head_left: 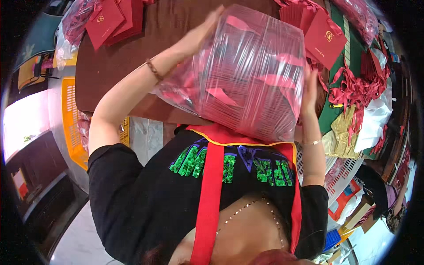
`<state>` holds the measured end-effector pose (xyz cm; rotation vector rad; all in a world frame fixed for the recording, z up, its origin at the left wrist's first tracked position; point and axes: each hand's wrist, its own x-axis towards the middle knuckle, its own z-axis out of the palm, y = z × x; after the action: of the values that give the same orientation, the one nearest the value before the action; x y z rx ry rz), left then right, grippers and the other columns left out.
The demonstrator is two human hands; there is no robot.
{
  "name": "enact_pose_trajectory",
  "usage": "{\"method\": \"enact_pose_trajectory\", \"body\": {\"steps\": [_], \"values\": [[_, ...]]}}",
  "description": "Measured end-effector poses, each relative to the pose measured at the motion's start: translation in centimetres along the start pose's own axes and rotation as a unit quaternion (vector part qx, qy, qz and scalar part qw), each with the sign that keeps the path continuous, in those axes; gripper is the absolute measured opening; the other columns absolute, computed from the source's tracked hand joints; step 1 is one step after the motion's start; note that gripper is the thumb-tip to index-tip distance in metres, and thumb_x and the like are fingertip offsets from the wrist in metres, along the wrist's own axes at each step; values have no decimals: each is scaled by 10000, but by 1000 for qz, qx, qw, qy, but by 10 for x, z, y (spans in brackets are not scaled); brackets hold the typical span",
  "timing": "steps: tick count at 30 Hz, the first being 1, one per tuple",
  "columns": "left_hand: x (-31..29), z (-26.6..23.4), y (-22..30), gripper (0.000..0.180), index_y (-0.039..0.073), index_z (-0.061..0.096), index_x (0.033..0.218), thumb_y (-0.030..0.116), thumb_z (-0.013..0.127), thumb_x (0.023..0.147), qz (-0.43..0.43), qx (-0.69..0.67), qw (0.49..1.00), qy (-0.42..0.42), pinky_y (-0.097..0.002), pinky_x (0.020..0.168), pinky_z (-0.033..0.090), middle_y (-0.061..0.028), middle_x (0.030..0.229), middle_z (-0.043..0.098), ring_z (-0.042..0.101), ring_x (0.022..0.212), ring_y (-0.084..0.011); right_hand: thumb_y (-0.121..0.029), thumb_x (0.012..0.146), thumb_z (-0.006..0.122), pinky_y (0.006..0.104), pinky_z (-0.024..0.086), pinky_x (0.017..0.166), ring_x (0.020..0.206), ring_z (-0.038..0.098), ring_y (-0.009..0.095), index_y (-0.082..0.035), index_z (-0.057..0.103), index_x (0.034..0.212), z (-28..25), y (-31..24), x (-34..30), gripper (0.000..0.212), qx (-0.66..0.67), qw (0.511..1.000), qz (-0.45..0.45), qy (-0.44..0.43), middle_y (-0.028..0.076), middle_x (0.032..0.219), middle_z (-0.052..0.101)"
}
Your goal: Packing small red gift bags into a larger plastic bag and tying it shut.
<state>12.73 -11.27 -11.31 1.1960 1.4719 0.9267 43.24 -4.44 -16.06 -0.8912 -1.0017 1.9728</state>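
Observation:
A large bundle of red paper gift bags (249, 77), packed in clear shiny plastic, is tilted up against my apron at the table's near edge. My left hand (205, 28) lies along its upper left side, slightly smeared, with a beaded bracelet at the wrist. On the opposite side my right hand (310, 90) presses flat, fingers pointing up, so the bundle is held between both palms. Loose clear plastic (183, 84) bulges out at the bundle's left, below my left forearm. Pink ribbon handles show through the wrap.
Red gift bags stand at the back left (106, 22) and back right (326, 37) of the brown table (99, 79). Red ribbons (357, 86) heap on the right beside gold wrapping (343, 132). A yellow crate (70, 119) stands left; a white basket (342, 176) sits right.

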Motion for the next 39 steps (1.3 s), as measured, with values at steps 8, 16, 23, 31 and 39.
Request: {"method": "enact_pose_trajectory", "body": {"steps": [8, 16, 23, 31, 39], "values": [[12, 22, 27, 619, 99, -66, 1390, 442, 192, 944, 134, -51, 987, 71, -223, 741, 378, -36, 821, 529, 470, 708, -104, -406, 946, 191, 317, 117, 1074, 1315, 176, 205, -54, 143, 1383, 66, -38, 21, 563, -189, 978, -91, 1, 100, 1426, 186], [20, 35, 25, 573, 80, 186, 1376, 451, 156, 941, 139, -32, 983, 115, -287, 1040, 167, -116, 1332, 337, 271, 1262, -202, -357, 959, 189, 296, 142, 1072, 1303, 199, 170, -58, 165, 1381, 57, -20, 41, 518, -160, 983, -85, 9, 68, 1419, 206], [13, 19, 38, 642, 55, 148, 1381, 502, 134, 920, 7, -242, 970, -8, -301, 1053, 135, -113, 1394, 232, 194, 1295, -195, -455, 934, 194, 333, 112, 1076, 1329, 117, 210, -93, 51, 1395, 63, -47, 27, 604, -190, 979, -33, -73, 89, 1445, 116], [22, 28, 12, 655, 68, -6, 1395, 469, 225, 931, 190, -133, 971, 57, -315, 1056, 71, -122, 1438, 102, 114, 1321, -194, -435, 928, 220, 336, 110, 1078, 1321, 137, 214, -93, 56, 1397, 66, -10, 22, 604, -196, 963, -177, -47, 85, 1443, 116], [26, 28, 15, 640, 71, 38, 1396, 457, 251, 932, 128, -167, 975, 74, -305, 1066, 91, -95, 1436, 125, 132, 1320, -187, -357, 929, 250, 329, 116, 1077, 1312, 166, 209, -94, 72, 1399, 65, -9, 35, 567, -88, 992, -91, 2, 85, 1434, 150]]}}
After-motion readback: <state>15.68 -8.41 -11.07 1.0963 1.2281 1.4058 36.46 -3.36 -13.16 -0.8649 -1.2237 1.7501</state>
